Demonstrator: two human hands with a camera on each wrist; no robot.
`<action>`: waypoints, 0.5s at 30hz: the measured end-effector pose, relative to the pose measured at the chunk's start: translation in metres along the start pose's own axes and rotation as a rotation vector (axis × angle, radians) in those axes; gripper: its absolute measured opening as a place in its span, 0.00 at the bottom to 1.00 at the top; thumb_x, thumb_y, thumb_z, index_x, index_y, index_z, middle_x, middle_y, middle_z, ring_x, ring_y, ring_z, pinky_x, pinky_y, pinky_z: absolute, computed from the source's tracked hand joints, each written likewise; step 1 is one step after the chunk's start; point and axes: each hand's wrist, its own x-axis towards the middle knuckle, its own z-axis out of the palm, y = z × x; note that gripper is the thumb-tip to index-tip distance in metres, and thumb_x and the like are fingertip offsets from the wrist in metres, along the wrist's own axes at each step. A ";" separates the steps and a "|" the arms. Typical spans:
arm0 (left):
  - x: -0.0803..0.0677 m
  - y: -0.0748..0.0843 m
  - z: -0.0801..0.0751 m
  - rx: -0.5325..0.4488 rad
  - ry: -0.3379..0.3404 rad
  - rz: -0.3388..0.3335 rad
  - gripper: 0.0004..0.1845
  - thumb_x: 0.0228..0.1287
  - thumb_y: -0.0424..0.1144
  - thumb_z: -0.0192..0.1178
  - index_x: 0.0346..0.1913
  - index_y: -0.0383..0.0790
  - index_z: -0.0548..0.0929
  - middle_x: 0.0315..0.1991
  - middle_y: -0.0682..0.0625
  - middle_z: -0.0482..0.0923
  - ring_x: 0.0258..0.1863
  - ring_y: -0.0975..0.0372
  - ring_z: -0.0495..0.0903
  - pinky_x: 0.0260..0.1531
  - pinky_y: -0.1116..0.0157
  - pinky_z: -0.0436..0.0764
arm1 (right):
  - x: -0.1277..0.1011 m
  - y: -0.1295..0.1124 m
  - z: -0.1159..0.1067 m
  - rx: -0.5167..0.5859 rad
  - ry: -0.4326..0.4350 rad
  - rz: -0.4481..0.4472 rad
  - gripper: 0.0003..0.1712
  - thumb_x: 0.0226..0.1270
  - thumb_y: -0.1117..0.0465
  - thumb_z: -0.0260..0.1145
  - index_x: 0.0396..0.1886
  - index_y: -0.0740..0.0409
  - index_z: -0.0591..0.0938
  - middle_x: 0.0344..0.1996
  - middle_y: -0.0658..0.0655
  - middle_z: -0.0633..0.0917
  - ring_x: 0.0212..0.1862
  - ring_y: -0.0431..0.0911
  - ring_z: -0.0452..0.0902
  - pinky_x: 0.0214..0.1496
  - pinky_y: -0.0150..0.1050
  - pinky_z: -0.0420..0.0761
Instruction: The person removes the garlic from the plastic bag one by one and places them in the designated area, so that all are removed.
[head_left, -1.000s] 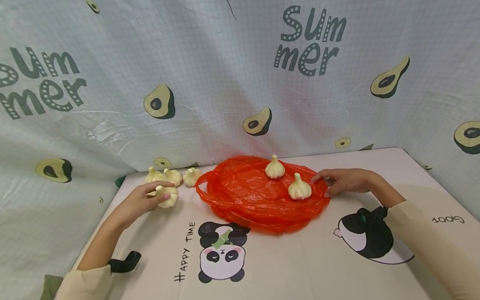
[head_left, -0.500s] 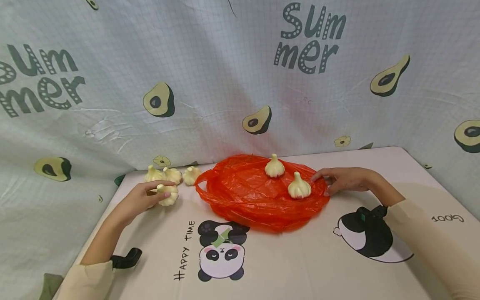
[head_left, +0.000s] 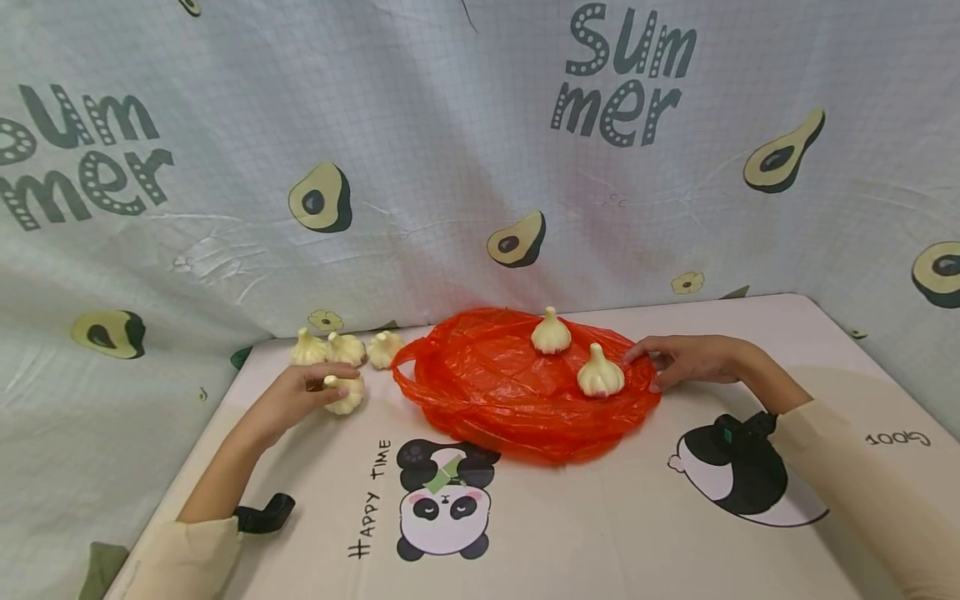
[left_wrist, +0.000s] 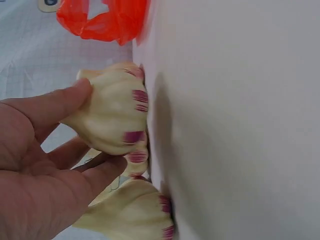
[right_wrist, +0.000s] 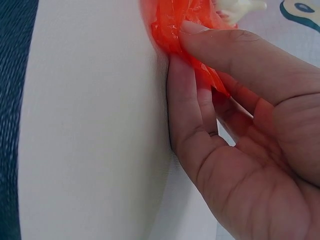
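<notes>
Pinched between the thumb and fingers of my left hand (head_left: 288, 402) is a garlic bulb (left_wrist: 112, 112), pale with purple streaks at its base and close beside the table surface in the left wrist view. Another bulb (left_wrist: 132, 210) shows below those fingers. My right hand (head_left: 697, 360) pinches the right edge of a red plastic bag (head_left: 480, 375), thumb on top and fingers underneath in the right wrist view. The bag lies spread in a rounded shape with a loop handle at its left. Two garlic bulbs sit on its right part, one farther back (head_left: 551, 333) and one nearer (head_left: 600, 373).
Behind my left hand, several more garlic bulbs (head_left: 386, 350) stand near the table's back left corner. A printed curtain (head_left: 420, 167) hangs right behind the table. The light tablecloth (head_left: 570, 533) carries a printed panda in front of the bag.
My left hand has shifted slightly to the right with the garlic bulb in its fingers. The right hand stays on the bag's edge, and the bag and its two bulbs lie as before.
</notes>
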 end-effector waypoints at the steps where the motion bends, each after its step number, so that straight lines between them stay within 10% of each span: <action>1: 0.001 0.000 0.001 0.003 0.000 0.006 0.16 0.69 0.30 0.64 0.58 0.31 0.84 0.59 0.34 0.79 0.54 0.50 0.75 0.40 0.72 0.77 | 0.000 0.000 0.000 0.002 0.000 -0.001 0.33 0.66 0.65 0.70 0.69 0.58 0.72 0.72 0.67 0.62 0.69 0.59 0.63 0.66 0.47 0.76; 10: 0.003 0.005 0.003 0.125 0.039 -0.010 0.14 0.73 0.25 0.54 0.55 0.30 0.85 0.59 0.33 0.79 0.61 0.45 0.74 0.47 0.66 0.75 | 0.001 0.002 -0.002 -0.004 0.000 0.005 0.33 0.66 0.64 0.70 0.70 0.57 0.72 0.72 0.67 0.62 0.69 0.59 0.63 0.66 0.48 0.76; 15: 0.004 0.009 -0.001 0.187 0.051 0.003 0.14 0.72 0.23 0.54 0.54 0.29 0.85 0.54 0.33 0.81 0.42 0.53 0.76 0.34 0.68 0.72 | 0.001 0.002 -0.003 -0.003 -0.006 -0.006 0.33 0.66 0.64 0.70 0.70 0.57 0.71 0.71 0.66 0.62 0.69 0.59 0.64 0.66 0.47 0.75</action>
